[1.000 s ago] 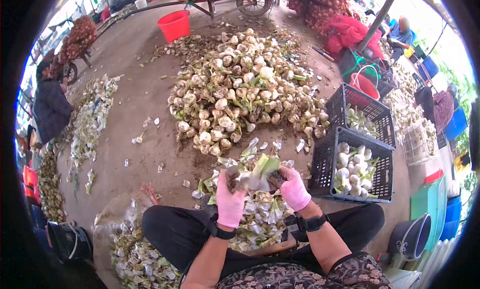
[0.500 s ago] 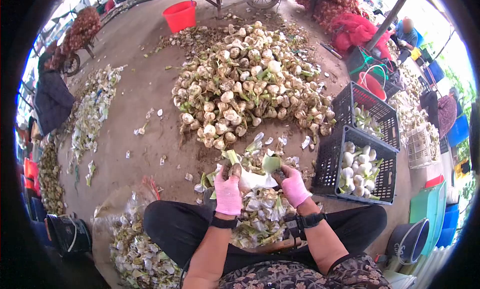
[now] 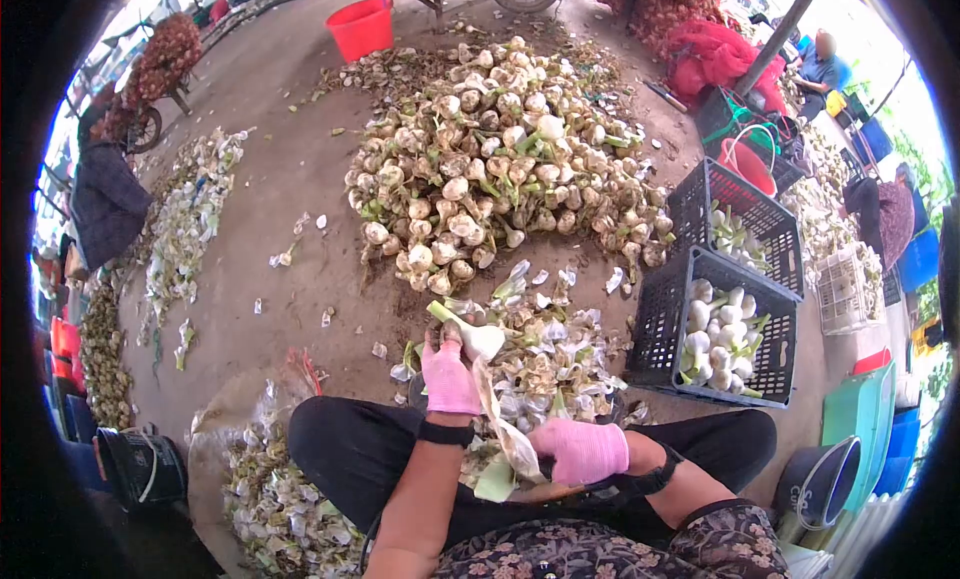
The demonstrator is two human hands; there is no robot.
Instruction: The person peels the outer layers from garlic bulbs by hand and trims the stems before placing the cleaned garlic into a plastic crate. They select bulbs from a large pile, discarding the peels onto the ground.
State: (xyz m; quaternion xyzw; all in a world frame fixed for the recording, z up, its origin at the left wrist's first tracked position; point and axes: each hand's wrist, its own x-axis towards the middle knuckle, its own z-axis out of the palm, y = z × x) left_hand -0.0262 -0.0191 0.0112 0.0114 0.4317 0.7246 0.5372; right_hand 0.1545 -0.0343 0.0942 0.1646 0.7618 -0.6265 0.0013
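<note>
My left hand (image 3: 450, 374), in a pink glove with bare fingertips, is closed around a white garlic bulb (image 3: 483, 339) whose green stem points up and left. My right hand (image 3: 585, 452), in a matching glove, is lower and closer to my body. Its fingers are closed on a long strip of garlic skin (image 3: 507, 429) that stretches up to the bulb. A green piece of leaf (image 3: 495, 481) hangs at the strip's lower end. Loose peelings (image 3: 555, 364) lie beneath and between my hands. Ahead rises a big heap of unpeeled garlic (image 3: 500, 169).
At my right, a black crate (image 3: 650, 349) holds peeled white bulbs, with a second black crate (image 3: 695, 204) behind it. A red bucket (image 3: 360, 31) stands beyond the heap. Left of my knee lies plastic sheeting with peelings (image 3: 280, 479). Another person (image 3: 818, 69) sits far right.
My right hand has come down toward my lap, drawing the skin strip away from the bulb. My left hand has risen slightly and still grips the bulb, now showing white.
</note>
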